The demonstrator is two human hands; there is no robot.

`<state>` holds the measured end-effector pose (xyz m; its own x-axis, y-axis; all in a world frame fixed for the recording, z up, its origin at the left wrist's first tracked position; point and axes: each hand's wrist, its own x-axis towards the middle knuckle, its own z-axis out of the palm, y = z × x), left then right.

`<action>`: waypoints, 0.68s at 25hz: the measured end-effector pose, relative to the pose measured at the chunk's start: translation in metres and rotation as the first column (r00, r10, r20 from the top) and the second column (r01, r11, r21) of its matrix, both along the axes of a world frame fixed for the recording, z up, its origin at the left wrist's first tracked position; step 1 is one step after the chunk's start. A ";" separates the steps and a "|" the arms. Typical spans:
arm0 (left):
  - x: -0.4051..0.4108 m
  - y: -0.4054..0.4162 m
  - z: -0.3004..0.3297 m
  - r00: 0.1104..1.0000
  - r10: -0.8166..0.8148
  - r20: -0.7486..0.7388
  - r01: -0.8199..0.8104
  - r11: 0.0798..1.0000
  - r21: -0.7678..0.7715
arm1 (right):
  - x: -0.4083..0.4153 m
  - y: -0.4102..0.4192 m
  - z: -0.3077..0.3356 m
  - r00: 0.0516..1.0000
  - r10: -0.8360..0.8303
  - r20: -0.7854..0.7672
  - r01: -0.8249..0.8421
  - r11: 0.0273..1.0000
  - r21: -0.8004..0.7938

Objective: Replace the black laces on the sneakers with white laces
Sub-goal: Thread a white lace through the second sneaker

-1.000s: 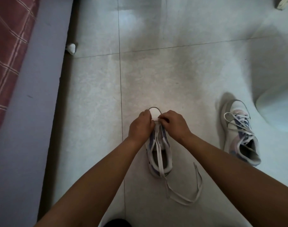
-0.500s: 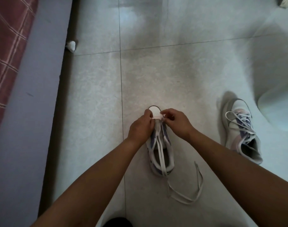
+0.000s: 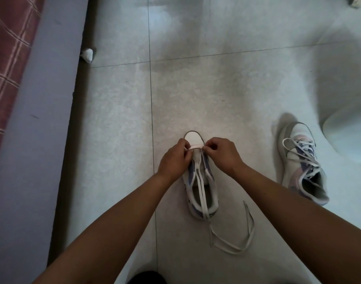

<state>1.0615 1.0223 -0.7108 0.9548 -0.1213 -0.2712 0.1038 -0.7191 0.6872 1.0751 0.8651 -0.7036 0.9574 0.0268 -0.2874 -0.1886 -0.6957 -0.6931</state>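
A white and purple sneaker (image 3: 200,193) stands on the tiled floor in front of me, toe pointing away. A white lace (image 3: 202,193) crosses its lowest eyelets as a short bar near the toe. Both lace ends run back over the tongue and trail on the floor behind the heel. My left hand (image 3: 173,158) pinches the lace at the left eyelet. My right hand (image 3: 221,153) pinches it at the right eyelet. A second sneaker (image 3: 300,162), laced in white, lies to the right.
A bed edge with a red checked cover (image 3: 9,58) and grey side (image 3: 38,140) runs down the left. A small white crumpled object (image 3: 87,54) lies by the bed. A pale rounded object (image 3: 352,136) sits at the right edge.
My hands have moved slightly apart, so the short bar of white lace across the toe eyelets now shows between them. The sneaker and trailing lace ends stay where they were.
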 end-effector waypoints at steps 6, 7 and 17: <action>-0.002 0.003 0.004 0.997 0.060 -0.052 -0.063 0.996 -0.061 | -0.015 -0.005 -0.006 0.966 0.195 0.169 -0.174 0.976 -0.134; -0.003 0.002 0.007 0.996 0.068 -0.057 -0.072 0.995 -0.072 | -0.016 -0.005 -0.004 0.970 0.169 0.173 -0.148 0.981 -0.126; -0.084 -0.007 0.022 0.905 0.288 -0.313 -0.336 0.935 -0.111 | -0.092 0.032 0.054 0.932 0.293 -0.213 -0.362 0.730 -0.580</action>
<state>0.9777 1.0154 -0.6887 0.8342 0.1053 -0.5413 0.5147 -0.5011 0.6957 0.9834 0.8969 -0.6495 0.8869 0.1228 -0.4454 0.0863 -0.9911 -0.1013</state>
